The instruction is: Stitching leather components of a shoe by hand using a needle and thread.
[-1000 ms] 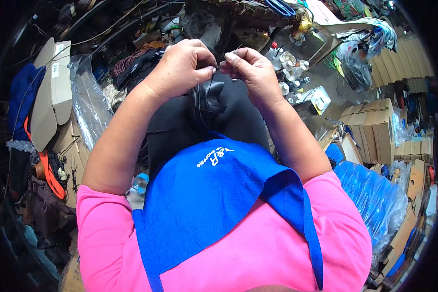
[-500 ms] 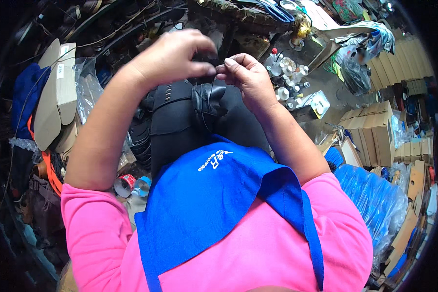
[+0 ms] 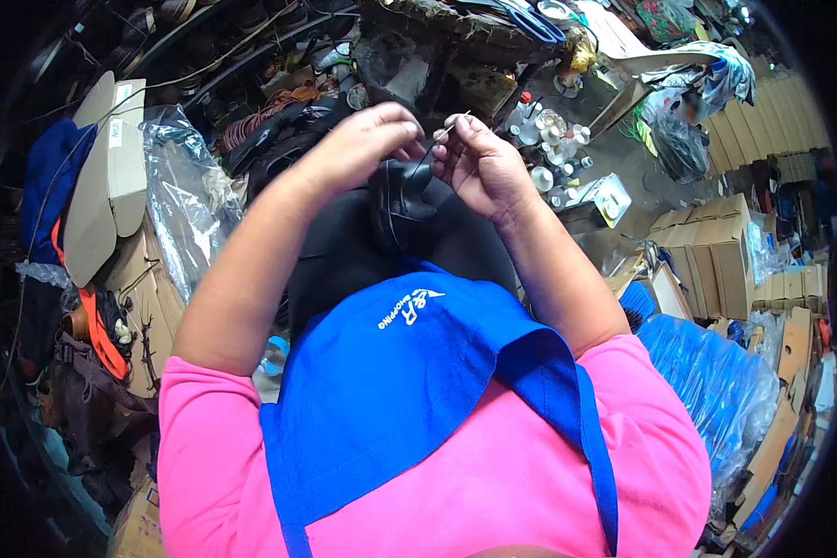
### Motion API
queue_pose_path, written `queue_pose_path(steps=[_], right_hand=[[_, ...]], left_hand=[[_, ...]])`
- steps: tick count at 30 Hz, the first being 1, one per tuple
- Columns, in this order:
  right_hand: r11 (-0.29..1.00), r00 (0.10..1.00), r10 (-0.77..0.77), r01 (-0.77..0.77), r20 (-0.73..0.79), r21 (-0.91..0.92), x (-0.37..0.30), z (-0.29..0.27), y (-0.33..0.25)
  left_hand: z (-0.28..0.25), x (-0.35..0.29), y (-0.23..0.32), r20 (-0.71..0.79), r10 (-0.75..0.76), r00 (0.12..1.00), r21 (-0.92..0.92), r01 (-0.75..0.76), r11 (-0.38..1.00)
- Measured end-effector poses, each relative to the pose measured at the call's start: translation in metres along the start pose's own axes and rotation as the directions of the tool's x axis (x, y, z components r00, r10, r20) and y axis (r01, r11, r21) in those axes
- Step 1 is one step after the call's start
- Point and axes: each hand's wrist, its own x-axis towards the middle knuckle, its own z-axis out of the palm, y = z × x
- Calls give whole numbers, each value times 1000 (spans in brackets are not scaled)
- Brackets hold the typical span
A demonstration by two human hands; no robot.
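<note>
My right hand (image 3: pixel 484 172) is raised over my lap, thumb and forefinger pinching a thin pale needle (image 3: pixel 444 136). A fine dark thread (image 3: pixel 426 156) runs down from the needle, between my two hands. Close by on the left, my left hand (image 3: pixel 367 144) is slightly blurred, its fingers curled toward the needle; what lies in them is too small to make out. Below both hands, a black leather piece (image 3: pixel 409 200) rests on my dark-trousered lap, partly hidden. Its full shape cannot be told against the black cloth.
White bottles and jars (image 3: pixel 553 153) stand on the floor at the far right, near a small white tray (image 3: pixel 609 198). Cardboard boxes (image 3: pixel 707 251) and a blue plastic-wrapped bundle (image 3: pixel 697 381) lie to the right. Clear plastic sheeting (image 3: pixel 186 205) and cardboard (image 3: pixel 112 177) are at left.
My left hand has moved down and slightly right, its fingers more curled. My right hand has turned, and the pale needle now shows in it. The black leather piece shows less of its left part.
</note>
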Motion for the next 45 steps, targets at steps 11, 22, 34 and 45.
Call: queue_pose_path(steps=[11,22,34,45], right_hand=[[966,976,186,-203,115,157,4,-14,12],[977,975,189,-199,119,72,4,-11,14],[998,997,58,-56,57,-30,-10,-29,-14],[657,979,26,137,204,-741,-12,8,-4]], left_hand=[[40,-3,-10,32,-37,999,-189,43,981],[34,-1,-21,126,21,992,-167,0,986],[-19,-32,-23,28,159,987,540,-149,829],[-6,-35,15,36,196,980,733,-159,661]])
